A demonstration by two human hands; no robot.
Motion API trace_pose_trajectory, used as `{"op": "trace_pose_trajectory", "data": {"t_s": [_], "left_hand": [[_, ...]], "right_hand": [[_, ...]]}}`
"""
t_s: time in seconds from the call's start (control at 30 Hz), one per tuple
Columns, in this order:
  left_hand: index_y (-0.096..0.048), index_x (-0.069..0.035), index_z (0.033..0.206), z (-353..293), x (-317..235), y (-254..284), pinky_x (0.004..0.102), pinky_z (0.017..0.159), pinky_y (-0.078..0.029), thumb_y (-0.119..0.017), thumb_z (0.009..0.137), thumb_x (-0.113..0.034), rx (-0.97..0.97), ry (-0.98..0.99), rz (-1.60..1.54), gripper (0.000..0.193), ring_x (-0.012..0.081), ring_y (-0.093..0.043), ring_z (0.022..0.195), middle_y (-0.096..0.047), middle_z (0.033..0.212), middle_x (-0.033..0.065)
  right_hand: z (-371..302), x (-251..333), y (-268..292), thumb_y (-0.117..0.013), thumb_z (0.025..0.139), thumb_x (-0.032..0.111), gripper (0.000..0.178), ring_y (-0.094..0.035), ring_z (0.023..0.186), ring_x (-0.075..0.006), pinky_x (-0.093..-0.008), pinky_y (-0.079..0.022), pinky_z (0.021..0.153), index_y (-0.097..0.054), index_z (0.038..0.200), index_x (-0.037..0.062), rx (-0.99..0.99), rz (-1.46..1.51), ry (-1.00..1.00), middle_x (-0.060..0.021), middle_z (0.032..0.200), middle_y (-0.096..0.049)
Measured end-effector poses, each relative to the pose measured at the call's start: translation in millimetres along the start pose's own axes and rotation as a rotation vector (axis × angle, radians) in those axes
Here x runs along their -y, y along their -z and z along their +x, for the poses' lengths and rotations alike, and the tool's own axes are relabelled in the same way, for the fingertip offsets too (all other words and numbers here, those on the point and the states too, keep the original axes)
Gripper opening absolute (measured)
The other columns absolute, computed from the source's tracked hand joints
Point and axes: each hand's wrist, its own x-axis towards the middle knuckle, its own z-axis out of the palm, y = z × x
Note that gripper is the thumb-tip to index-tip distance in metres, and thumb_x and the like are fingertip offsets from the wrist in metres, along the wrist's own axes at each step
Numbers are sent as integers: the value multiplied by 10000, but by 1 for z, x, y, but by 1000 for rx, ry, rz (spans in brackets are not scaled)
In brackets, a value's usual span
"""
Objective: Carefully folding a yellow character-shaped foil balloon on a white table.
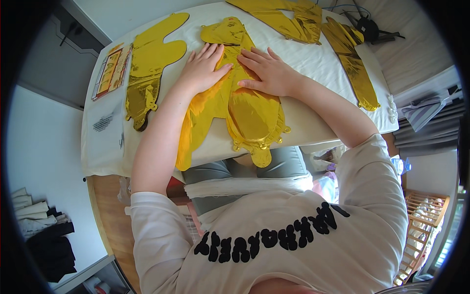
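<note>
A flat, uninflated gold foil balloon [255, 115] lies across the middle of the table in front of me. Its lower parts reach over the near edge, and creases run through its centre. My left hand [208, 68] presses palm down on its left side, fingers stretched out. On its right side rests my right hand [269, 72], also palm down with fingers spread. Neither hand grips anything. The foil beneath both palms is hidden.
More flat gold foil balloons lie around: one at left [147, 56], one at the far edge [293, 22], one at right [353, 66]. A printed picture sheet [112, 70] and a clear plastic bag [104, 128] lie at left. A black device with antennas [367, 29] stands far right.
</note>
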Motion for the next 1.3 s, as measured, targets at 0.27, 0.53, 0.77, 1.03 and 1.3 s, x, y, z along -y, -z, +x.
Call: {"op": "trace_pose_trajectory", "data": {"t_s": [0.27, 0.53, 0.77, 1.03, 1.3], "left_hand": [[-266, -105, 1642, 0, 0, 0, 476, 1287, -145, -425, 1031, -620, -2, 3, 1, 816, 252, -188, 1592, -253, 1713, 88], [-265, -114, 1644, -1, -1, -1, 470, 1289, -140, -425, 1029, -625, -5, 6, 0, 816, 247, -186, 1593, -250, 1714, 87], [-261, -114, 1645, 0, 0, 0, 466, 1290, -141, -427, 1029, -626, -4, 0, 3, 818, 247, -186, 1593, -247, 1714, 91], [-231, -97, 1650, 5, 10, -2, 463, 1293, -126, -425, 1031, -635, -23, 17, -167, 842, 263, -205, 1587, -248, 1711, 108], [-551, -110, 1470, -3, 11, 37, 411, 1200, -349, -575, 1038, -412, -121, -23, -529, 528, 305, -444, 1453, -521, 1536, 142]], "right_hand": [[1, 4, 0, -433, 987, 731, 905, -210, 1571, -359, -571, -159, 1270, -359, 1588, 59, 41, 23, -32, -173, 1659, -322], [-1, 7, -5, -430, 956, 781, 972, -206, 1572, -368, -568, -146, 1272, -322, 1607, 68, 38, -32, -46, -175, 1668, -305], [-2, 9, -5, -439, 932, 809, 1010, -212, 1570, -367, -577, -155, 1268, -308, 1613, 75, 26, -66, -41, -173, 1670, -302], [0, 9, -10, -438, 909, 837, 1046, -218, 1568, -367, -583, -159, 1264, -311, 1612, 73, -8, -85, -49, -175, 1671, -299], [-5, 10, -3, -428, 903, 844, 1065, -213, 1569, -369, -597, -155, 1257, -306, 1611, 57, 10, -40, -58, -190, 1672, -293]]}}
